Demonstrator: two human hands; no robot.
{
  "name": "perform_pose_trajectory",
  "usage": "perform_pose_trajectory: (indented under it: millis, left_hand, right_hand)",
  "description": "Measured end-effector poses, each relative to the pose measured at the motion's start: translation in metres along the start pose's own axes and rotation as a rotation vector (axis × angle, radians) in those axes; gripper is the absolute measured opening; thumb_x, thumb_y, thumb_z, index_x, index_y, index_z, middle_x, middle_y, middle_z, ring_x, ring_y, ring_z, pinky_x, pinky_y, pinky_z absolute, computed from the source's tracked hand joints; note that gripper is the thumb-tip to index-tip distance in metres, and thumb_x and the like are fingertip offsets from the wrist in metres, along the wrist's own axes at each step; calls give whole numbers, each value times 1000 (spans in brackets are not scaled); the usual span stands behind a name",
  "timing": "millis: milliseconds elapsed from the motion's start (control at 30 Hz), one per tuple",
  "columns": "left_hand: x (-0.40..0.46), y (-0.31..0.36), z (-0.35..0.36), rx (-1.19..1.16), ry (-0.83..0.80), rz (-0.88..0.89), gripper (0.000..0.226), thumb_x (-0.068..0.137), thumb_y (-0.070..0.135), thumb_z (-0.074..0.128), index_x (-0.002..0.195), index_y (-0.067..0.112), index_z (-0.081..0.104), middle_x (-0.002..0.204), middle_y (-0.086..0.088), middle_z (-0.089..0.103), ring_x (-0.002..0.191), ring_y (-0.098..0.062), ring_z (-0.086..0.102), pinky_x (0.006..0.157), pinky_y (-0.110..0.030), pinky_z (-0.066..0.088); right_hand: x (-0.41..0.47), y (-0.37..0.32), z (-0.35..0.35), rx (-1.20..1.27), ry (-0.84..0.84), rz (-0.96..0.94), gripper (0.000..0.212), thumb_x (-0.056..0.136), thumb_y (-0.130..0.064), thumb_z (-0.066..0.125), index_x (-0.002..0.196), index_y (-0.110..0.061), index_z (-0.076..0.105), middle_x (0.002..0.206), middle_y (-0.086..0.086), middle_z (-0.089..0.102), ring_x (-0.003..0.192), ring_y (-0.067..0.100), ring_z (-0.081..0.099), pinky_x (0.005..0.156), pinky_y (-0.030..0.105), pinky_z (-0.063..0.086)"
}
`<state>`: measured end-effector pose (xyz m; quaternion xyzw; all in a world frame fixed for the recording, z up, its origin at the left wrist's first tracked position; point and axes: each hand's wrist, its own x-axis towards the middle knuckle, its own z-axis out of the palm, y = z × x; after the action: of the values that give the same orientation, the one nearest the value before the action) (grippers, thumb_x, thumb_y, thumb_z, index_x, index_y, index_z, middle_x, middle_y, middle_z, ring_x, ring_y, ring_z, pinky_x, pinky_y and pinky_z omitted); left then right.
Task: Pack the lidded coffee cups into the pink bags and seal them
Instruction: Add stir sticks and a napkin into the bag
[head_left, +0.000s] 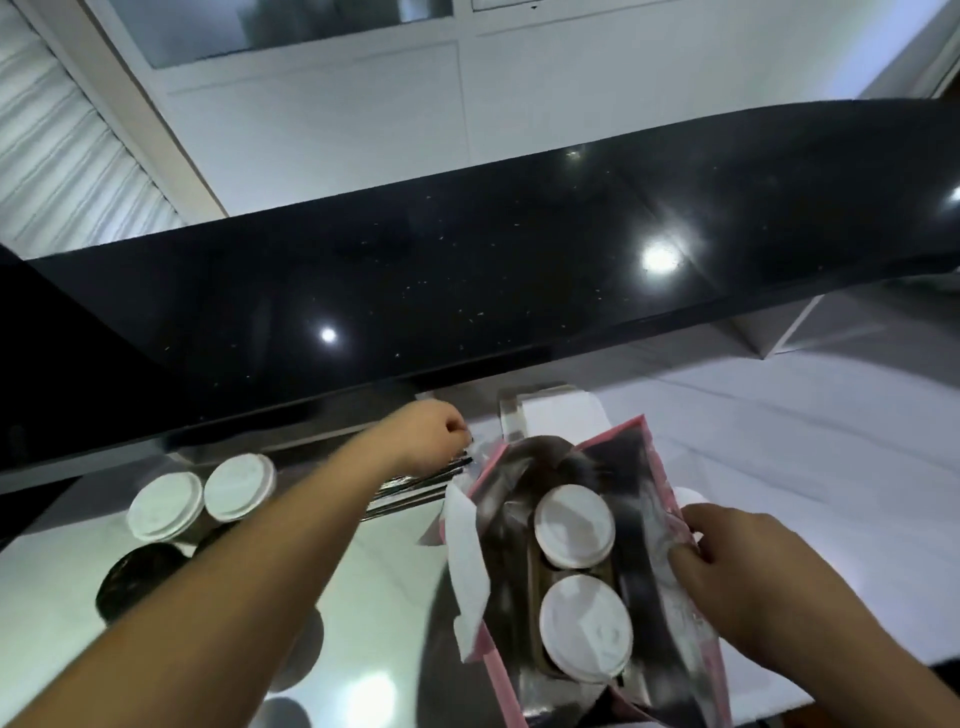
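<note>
I can read no text, label, brand or number anywhere in my view. The white lids (574, 525) show only blurred embossing, the pink bag (696, 639) shows no legible print, and the white sheet (563, 410) behind it looks blank.

One pink bag (696, 670) stands open at the near right with two lidded cups inside, one farther (574, 525) and one nearer (585, 627). Two more lidded cups stand at the left on the bench (395, 561), one (165, 505) beside the other (240, 486). Two hands show, left (427, 435) and right (748, 566).
</note>
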<state>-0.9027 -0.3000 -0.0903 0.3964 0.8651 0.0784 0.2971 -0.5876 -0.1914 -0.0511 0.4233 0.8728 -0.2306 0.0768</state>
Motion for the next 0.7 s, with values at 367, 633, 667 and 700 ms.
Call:
perform_pose_trajectory:
  millis: [367, 633, 667, 700]
  left_hand:
    - [123, 36, 54, 98, -42, 161, 34, 98, 26, 63, 132, 27, 65, 135, 2, 64, 116, -21, 62, 97, -31, 51]
    - [159, 33, 82, 148, -49, 220, 49, 98, 31, 65, 145, 28, 51, 143, -2, 56, 124, -28, 59, 103, -40, 50]
    - [159, 34, 83, 167, -24, 236, 48, 97, 30, 66, 142, 27, 52, 138, -3, 58, 122, -27, 60, 100, -39, 51]
    - [159, 36, 84, 181, 5, 253, 45, 96, 27, 67, 139, 27, 54, 133, -3, 61, 119, -26, 61, 96, -37, 52]
  right_hand:
    - [-5, -15, -1, -16, -7, 47, 29, 92, -43, 43, 77, -19, 48, 69, 1, 59, 65, 15, 56, 60, 28, 47]
    - [-3, -22, 1, -74, -36, 147, 32, 92, -44, 43, 74, -20, 35, 62, 4, 51, 57, 17, 44, 53, 27, 37]
    - [-2, -23, 0, -75, -37, 157, 33, 92, -44, 44, 73, -19, 35, 61, 4, 50, 56, 18, 43, 52, 27, 35]
    - [-1, -23, -1, -70, -35, 166, 33, 92, -44, 45, 72, -18, 36, 60, 4, 50, 55, 18, 43, 51, 27, 34]
